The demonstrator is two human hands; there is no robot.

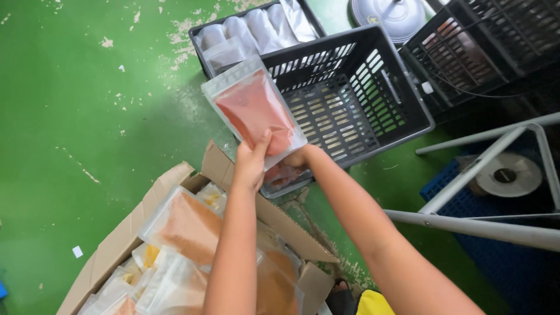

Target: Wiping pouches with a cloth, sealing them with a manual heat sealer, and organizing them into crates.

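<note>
My left hand (252,161) and my right hand (296,158) both grip the lower end of a clear pouch (254,108) filled with red powder. The pouch is held up, tilted, over the near corner of a dark plastic crate (373,93). A second pouch of red powder (282,175) shows just under my right hand; I cannot tell whether the hand touches it. Below my arms an open cardboard box (125,233) holds several clear pouches of orange and yellow powder (186,224).
A second dark crate (201,41) behind holds several white and silvery pouches (251,29). A third crate (484,41) stands at the top right beside a round white lid (391,14). A grey metal frame (484,169), a blue mat (466,204) and green painted floor (87,116) surround them.
</note>
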